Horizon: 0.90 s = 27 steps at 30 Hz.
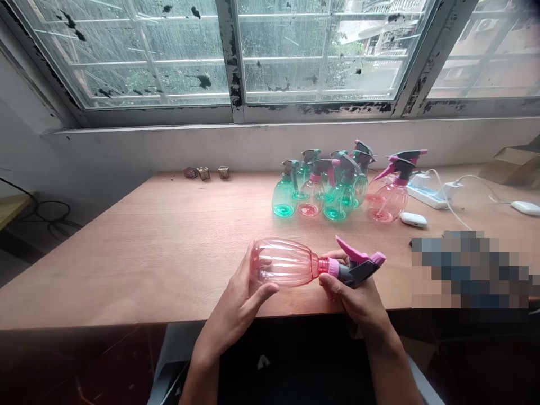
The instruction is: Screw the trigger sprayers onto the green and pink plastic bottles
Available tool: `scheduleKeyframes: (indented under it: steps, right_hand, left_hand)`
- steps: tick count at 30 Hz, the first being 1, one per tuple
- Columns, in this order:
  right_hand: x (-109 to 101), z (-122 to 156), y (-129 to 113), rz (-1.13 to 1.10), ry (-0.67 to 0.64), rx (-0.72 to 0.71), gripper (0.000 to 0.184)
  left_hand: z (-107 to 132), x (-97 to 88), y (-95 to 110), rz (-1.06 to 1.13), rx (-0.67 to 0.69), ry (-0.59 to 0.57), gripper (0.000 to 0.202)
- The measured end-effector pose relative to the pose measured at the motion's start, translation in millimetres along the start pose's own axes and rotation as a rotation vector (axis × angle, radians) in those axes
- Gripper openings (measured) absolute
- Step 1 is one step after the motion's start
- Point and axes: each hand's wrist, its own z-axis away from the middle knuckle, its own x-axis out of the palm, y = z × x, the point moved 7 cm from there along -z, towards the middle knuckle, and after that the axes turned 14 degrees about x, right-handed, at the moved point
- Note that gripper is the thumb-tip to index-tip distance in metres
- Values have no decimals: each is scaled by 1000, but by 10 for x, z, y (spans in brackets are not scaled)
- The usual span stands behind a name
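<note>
A clear pink spray bottle lies sideways between my hands, just above the front edge of the table. My left hand is wrapped round its base end, thumb along the near side. At the neck, my right hand grips the pink collar, with the thumb in front and fingers behind. The grey and pink spray head points right, its pink trigger on the far side. No liquid shows in the bottle.
Several green spray bottles and a few pink ones stand toward the back. A power strip with cables, a white case and a blurred patch are at right. Small blocks sit at the back left, below the window.
</note>
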Motion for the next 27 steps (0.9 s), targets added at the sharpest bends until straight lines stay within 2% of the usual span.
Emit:
scheduleKeyframes:
  steps: [6, 14, 21, 27]
  right_hand:
    - [-22, -46, 52, -71, -37, -14, 24]
    - [-26, -54, 59, -69, -16, -17, 30]
    - [18, -7, -7, -10, -17, 15, 31]
    - [16, -13, 7, -14, -36, 11, 32]
  left_hand:
    - [15, 22, 13, -75, -30, -29, 82]
    - [10, 28, -43, -178, 15, -5, 83]
    - [25, 11, -64, -110, -21, 8, 113]
    - [10, -10, -24, -41, -11, 12, 73]
